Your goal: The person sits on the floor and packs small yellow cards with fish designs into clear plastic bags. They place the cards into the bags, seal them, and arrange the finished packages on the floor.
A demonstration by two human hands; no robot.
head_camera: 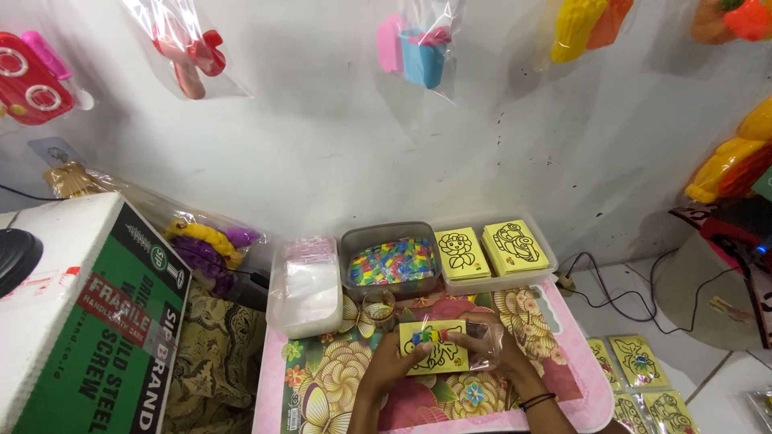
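My left hand (390, 366) and my right hand (492, 354) hold a small yellow card (434, 347) with a black outline drawing and a few coloured bits on top. A clear plastic sleeve (485, 336) lies partly over the card's right end, under my right fingers. Both hands rest low over a small pink table with a flower pattern (346, 378).
At the table's back stand a clear tub of small plastic bags (304, 285), a tub of coloured packets (392, 261) and a tray with two stacks of yellow drawing cards (492, 251). A tape roll (378, 307) lies near. A cardboard box (88, 321) is left; packed cards (635, 370) lie on the floor.
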